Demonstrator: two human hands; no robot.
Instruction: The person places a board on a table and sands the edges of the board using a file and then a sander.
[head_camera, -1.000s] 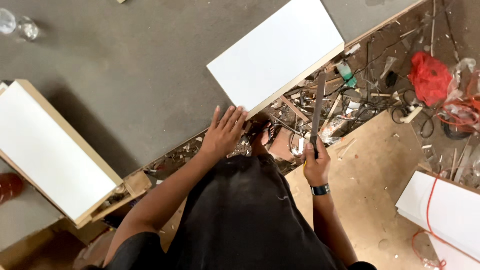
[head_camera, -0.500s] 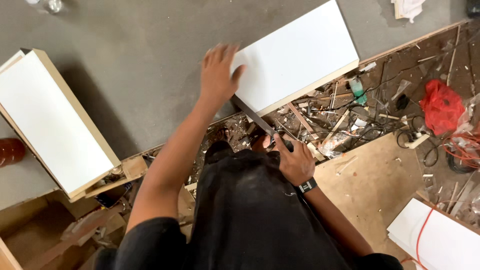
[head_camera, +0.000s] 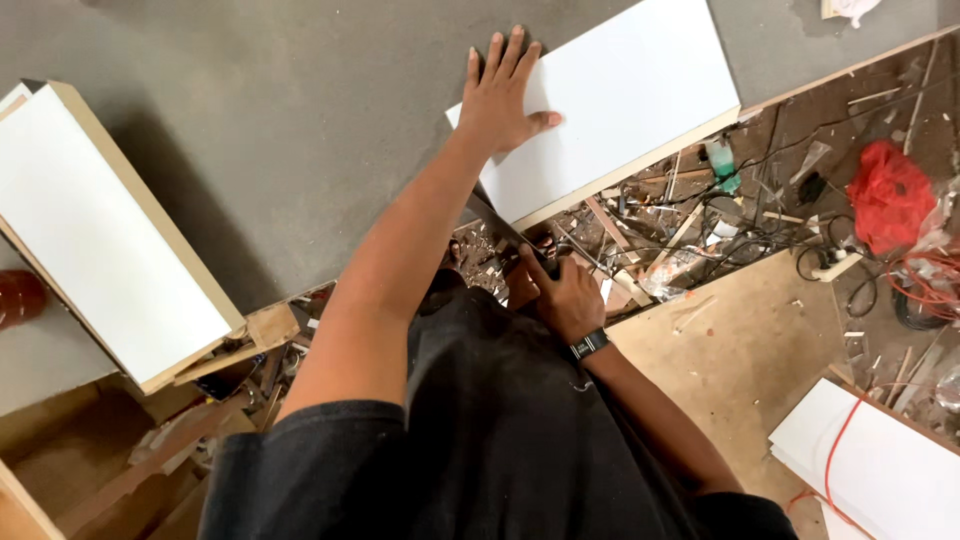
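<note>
Fingers of the left hand (head_camera: 503, 95) were spread flat & pressed on the near-left corner of a white board (head_camera: 620, 100), nothing gripped; the board was laid on the grey worktop (head_camera: 300, 120), its long edge overhanging the worktop's edge w/ a pale wood core shown along it. The right hand (head_camera: 562, 295) was curled shut around a small object just below that edge, index finger extended toward the board; what was held couldn't be told, being mostly hidden by the hand. A dark wristband (head_camera: 589, 345) was worn on the rt wrist. Below the worktop, a mess of wood offcuts, cables & scraps (head_camera: 680, 230) was spread on the floor, w/ a red bag (head_camera: 890, 205) farther right. A 2nd white board (head_camera: 100, 240) was lying at far left on the worktop, well apart. More white sheets (head_camera: 880, 470) were stacked at lower right, w/ a red cord across them.
</note>
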